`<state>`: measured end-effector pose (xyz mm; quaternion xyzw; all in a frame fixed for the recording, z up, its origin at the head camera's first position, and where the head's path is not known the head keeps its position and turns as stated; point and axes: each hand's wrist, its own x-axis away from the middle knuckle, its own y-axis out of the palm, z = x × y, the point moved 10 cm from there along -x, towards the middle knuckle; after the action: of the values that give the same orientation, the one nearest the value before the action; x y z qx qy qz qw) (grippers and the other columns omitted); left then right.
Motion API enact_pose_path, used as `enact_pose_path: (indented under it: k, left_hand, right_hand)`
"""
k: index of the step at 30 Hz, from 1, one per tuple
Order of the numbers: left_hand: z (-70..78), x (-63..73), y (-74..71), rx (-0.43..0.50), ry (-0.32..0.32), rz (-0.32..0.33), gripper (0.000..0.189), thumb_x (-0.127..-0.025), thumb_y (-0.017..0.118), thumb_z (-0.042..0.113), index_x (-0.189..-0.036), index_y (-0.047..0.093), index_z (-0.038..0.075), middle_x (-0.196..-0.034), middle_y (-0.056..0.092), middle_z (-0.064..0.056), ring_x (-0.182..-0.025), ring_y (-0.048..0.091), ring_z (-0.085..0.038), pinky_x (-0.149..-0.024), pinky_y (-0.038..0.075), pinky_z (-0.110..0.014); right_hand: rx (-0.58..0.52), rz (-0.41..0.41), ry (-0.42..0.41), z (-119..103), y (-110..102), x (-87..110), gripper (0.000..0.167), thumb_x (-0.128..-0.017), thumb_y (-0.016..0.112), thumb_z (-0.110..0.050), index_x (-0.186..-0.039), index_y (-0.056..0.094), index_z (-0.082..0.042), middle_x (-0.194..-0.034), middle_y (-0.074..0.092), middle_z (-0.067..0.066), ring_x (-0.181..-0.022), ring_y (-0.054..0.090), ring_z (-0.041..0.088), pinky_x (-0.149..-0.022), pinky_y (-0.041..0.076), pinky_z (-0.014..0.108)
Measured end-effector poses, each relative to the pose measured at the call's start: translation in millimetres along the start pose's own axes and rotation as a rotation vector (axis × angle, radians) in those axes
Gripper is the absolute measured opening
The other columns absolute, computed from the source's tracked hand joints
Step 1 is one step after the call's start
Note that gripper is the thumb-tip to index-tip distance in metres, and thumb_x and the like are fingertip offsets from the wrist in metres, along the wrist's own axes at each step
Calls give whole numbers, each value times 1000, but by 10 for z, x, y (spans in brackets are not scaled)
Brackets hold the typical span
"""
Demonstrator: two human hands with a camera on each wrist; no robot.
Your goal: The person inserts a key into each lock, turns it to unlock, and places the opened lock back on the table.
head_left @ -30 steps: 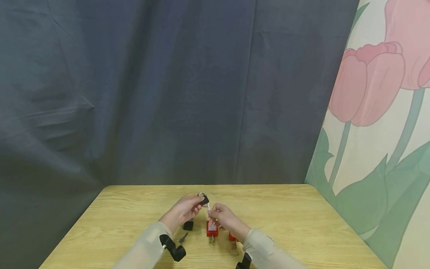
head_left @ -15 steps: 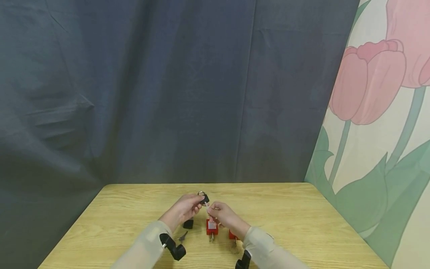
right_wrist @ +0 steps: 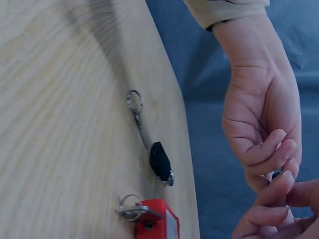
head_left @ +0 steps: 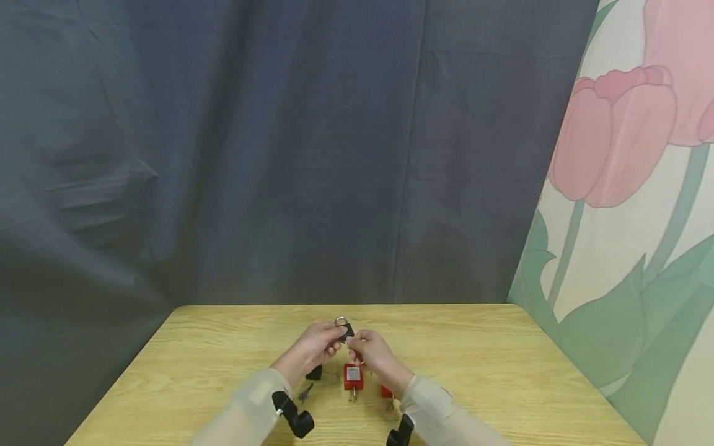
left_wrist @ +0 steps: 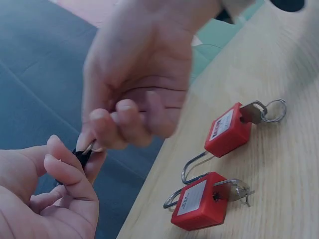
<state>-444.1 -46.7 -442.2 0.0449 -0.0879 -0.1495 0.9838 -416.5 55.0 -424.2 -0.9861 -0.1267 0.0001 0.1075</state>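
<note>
Gripping a small black block-shaped padlock (head_left: 348,332) between the curled thumb and fingers of the left hand (head_left: 318,344), holding it up off the yellow wood-grain table (head_left: 223,347) and pointing its curved silver metal shackle (head_left: 339,319) away from the body. Pinching with the thumb and forefinger of the right hand (head_left: 376,354) at the lower end of that padlock, seemingly on a thin silver metal key (left_wrist: 90,145), mostly covering it with fingertips; curling the remaining right fingers loosely toward the palm.

Having, on the table just below the hands, a red box-shaped padlock with a pale label (head_left: 354,376), containing a flat silver key (left_wrist: 230,183) in its keyhole, with a wire ring (left_wrist: 245,193) hanging from the key. Having, to the right of it, another red box-shaped padlock (left_wrist: 229,132), likewise containing a flat silver key (left_wrist: 253,113) and carrying a round wire ring (left_wrist: 285,108).

Having, to the left, a second black padlock with a silver shackle (right_wrist: 159,162), lying near a loose silver key on a round ring (right_wrist: 140,128).

Facing a dark blue-grey cloth curtain (head_left: 301,155) and, rightward, a wall painted with pink tulips (head_left: 630,142). Wearing pale beige sleeves (head_left: 240,412), with black mounts (head_left: 287,409) sitting at the wrists.
</note>
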Motion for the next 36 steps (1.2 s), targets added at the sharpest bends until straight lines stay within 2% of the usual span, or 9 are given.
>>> enact_pose_path:
  k: [4,8,13,17,25,30,36]
  left_hand:
    - [18,8,-17,3,10,19,32,-97,56,13,-119,54,-11,-68,52,4,-54,45,3,-48,38,-8]
    - [-8,-9,-21,2,7,10,31,-97,54,11,-119,54,-11,-69,53,4,-55,45,3,-50,39,-8]
    - [-43,-44,-21,10,14,9,24,-95,54,10,-109,59,-9,-66,54,5,-55,46,2,-50,39,-9]
    - [-42,-42,27,14,14,-19,22,-96,56,12,-105,59,-7,-65,54,5,-55,46,2,-50,39,-10]
    - [-7,-19,76,-22,19,-61,35,-97,57,16,-120,56,-9,-68,54,5,-54,45,3,-49,39,-9]
    - [16,-9,43,-11,28,-42,37,-98,56,17,-122,55,-12,-68,54,5,-56,45,3,-50,39,-8]
    - [-28,-10,-8,27,29,-11,33,-97,55,14,-117,56,-12,-69,55,5,-56,46,2,-50,39,-8]
  right_hand:
    - [-3,-38,29,55,26,16,25,-102,49,-22,-87,54,-2,-64,55,-3,-51,47,7,-48,34,21]
    - [31,-86,71,114,50,40,34,-102,49,-29,-96,62,2,-63,61,-6,-53,48,5,-49,34,21]
    - [24,-128,92,135,70,59,37,-103,47,-28,-105,65,5,-67,63,-7,-55,48,5,-50,33,22]
    - [-5,-128,83,125,60,61,34,-103,46,-23,-102,64,6,-67,61,-8,-57,48,6,-51,32,22]
    - [-78,-108,64,139,39,55,28,-101,48,-19,-93,66,1,-68,61,-8,-58,45,6,-52,31,21]
    - [-85,-118,54,108,58,53,32,-102,47,-23,-99,65,4,-68,62,-8,-57,45,5,-50,30,20]
    - [-46,-115,95,132,55,63,38,-103,45,-29,-105,66,3,-70,65,-7,-55,45,5,-49,34,19]
